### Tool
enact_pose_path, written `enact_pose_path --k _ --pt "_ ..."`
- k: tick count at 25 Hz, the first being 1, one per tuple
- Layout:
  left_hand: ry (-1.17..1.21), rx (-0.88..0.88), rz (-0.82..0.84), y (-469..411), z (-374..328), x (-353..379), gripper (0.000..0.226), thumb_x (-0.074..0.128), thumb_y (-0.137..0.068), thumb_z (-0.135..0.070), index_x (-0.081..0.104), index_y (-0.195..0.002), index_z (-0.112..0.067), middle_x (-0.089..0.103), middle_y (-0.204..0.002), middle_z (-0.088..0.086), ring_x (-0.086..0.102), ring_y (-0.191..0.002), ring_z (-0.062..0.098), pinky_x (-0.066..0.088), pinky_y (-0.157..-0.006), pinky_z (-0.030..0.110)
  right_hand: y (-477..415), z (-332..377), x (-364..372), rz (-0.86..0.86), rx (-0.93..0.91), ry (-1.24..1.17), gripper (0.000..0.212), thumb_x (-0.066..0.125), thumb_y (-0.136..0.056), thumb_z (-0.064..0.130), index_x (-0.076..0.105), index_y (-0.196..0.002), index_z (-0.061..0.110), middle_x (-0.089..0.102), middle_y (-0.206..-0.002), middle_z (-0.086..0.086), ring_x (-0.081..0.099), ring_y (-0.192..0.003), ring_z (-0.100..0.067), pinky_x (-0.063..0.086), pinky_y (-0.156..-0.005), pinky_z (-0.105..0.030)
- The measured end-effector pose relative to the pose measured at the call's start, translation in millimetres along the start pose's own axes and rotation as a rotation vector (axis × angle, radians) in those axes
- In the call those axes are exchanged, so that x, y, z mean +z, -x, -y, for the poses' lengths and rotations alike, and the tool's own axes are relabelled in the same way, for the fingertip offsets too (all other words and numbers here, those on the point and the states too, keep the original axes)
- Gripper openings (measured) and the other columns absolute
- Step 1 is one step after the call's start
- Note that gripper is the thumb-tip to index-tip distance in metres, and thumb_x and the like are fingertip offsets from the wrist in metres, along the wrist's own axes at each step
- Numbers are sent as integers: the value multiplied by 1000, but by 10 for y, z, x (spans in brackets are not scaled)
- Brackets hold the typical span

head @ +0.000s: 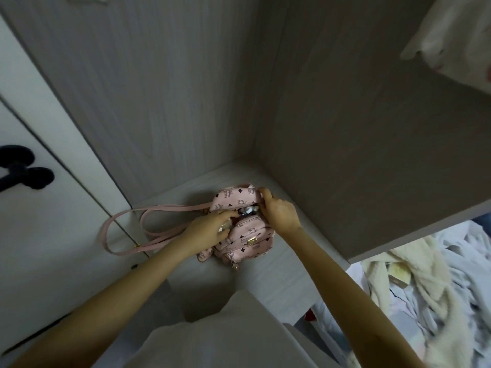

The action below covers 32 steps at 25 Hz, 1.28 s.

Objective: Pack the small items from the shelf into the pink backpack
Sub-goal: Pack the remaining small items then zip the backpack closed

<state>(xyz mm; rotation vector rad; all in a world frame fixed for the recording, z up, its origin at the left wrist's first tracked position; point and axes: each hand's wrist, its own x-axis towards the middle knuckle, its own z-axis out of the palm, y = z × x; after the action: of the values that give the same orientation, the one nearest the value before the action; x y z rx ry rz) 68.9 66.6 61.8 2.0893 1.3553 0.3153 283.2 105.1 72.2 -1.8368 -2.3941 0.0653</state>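
Now my right hand point(279, 211) pinches the pink backpack point(233, 198) open; my left hand point(210, 231) grips a small item point(224, 226). I'd hold the mouth wide, pushing straight in.

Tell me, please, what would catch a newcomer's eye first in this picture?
The pink backpack lies on the pale shelf, mid-frame, its top open. The right hand grips its flap while the left hand is at the opening. Its long pink straps trail left toward the white door.
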Motion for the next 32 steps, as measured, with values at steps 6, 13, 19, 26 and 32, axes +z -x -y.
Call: enact_pose_path --k 6,13,19,26,32 --pt "530 -194 -244 143 -5 186 30 50 -92 -9 31 -114 -16 46 -102 -2 48 -90 9 40 -77 19 476 109 12 -48 -163 -338 27 49 -95 22 58 -120 21 59 -119 0 55 -107 -20 43 -85 -32" --pt "388 -101 -279 -5 -130 111 23 60 -85 -5 46 -99 -15 59 -98 -1 57 -88 17 40 -68 25 573 194 71 16 44 -638 14 56 -85 9 60 -98 12 53 -99 1 54 -95 -19 46 -83 -35" --pt "308 26 -348 -135 -253 201 16 68 -77 -1 57 -83 -10 69 -98 -2 63 -93 18 51 -79 37 668 213 135 -31 157 -950 26 54 -85 -1 49 -95 23 57 -90 -2 60 -72 3 45 -63 -12" --pt "296 42 -200 -85 -49 149 37 70 -78 -1 67 -114 -10 63 -110 -8 58 -101 6 46 -93 20 617 205 121 -10 69 -887 46 55 -85 0 53 -125 23 50 -108 6 59 -88 -16 50 -79 -21" --pt "466 -65 -276 -74 -136 145 33 71 -75 4 69 -103 -14 65 -93 -10 61 -83 -3 48 -74 7 428 233 24 100 195 -917 25 64 -87 18 58 -112 18 62 -98 -3 63 -84 -21 54 -79 -37"
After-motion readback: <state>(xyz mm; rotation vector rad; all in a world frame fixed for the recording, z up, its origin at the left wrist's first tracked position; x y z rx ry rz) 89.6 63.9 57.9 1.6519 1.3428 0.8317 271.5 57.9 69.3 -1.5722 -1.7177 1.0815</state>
